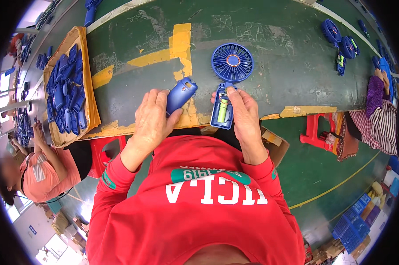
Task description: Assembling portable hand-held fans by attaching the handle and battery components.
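Observation:
My left hand [152, 118] is closed around a blue plastic handle cover [181, 95], which has a small slot near its upper end. In my right hand [244, 114] is a small blue handheld fan [233, 63], gripped by its handle. The round fan head points away from me over the bench. Its handle [217, 118] is uncovered and faces up, showing a light green battery cell [222, 110] and a thin wire inside. My right thumb and fingers pinch the handle's upper part, near the neck. Cover and fan are apart.
A cardboard tray [92, 104] full of blue covers stands at the left on the green workbench [137, 39]. More fans [331, 32] lie at the far right. Co-workers sit on both sides, one in an orange top [49, 176]. A red stool [312, 131] stands right.

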A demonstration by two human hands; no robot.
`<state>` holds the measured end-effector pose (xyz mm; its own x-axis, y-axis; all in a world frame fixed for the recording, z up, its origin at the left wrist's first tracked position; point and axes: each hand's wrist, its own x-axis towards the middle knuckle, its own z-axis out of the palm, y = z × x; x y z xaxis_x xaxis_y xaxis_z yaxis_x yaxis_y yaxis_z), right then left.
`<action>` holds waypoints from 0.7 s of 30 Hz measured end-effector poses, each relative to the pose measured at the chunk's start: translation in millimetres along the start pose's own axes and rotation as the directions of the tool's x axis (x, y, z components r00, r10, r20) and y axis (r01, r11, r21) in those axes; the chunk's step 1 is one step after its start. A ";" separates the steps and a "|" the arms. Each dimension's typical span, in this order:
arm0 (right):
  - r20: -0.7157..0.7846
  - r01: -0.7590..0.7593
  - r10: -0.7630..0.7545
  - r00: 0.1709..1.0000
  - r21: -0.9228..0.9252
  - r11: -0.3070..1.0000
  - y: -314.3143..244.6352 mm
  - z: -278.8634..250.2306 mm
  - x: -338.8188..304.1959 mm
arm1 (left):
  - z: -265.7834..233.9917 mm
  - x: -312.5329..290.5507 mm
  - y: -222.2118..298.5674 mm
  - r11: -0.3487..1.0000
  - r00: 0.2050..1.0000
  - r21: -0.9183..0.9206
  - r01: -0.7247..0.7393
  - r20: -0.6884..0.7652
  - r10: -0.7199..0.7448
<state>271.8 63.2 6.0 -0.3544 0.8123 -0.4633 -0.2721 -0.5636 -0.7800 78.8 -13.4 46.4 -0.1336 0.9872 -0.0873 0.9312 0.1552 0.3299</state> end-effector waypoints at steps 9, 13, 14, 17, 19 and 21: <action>0.107 -0.057 0.045 0.993 0.107 0.993 -0.3 -10.5 -0.4 | -5.4 -1.9 34.6 0.943 0.995 -0.317 0.101 0.055 -0.088; 0.105 -0.053 0.025 0.994 0.273 0.961 1.4 -15.3 -4.8 | -2.9 -3.2 62.1 0.922 0.999 -0.387 0.031 0.020 -0.026; 0.175 -0.086 0.035 0.984 0.289 0.954 -3.0 -15.3 -6.7 | -1.2 -2.1 65.5 0.935 1.000 -0.356 0.006 0.025 0.003; 0.245 -0.128 0.054 0.968 0.298 0.946 -9.3 -13.9 -10.8 | 2.5 -2.5 70.8 0.949 0.997 -0.316 -0.026 0.063 0.048; 0.245 -0.138 0.065 0.967 0.294 0.946 -10.8 -12.5 -14.4 | 5.8 -2.7 73.9 0.960 0.988 -0.235 -0.153 -0.031 0.150; 0.246 -0.156 0.084 0.966 0.286 0.945 -11.7 -11.5 -16.5 | 10.5 -2.2 74.1 0.965 0.984 -0.193 -0.175 -0.054 0.168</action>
<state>291.0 58.2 18.0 -0.5855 0.6997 -0.4095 -0.4583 -0.7023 -0.5448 151.7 -4.4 61.1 0.0065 0.9998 0.0206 0.8569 -0.0162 0.5152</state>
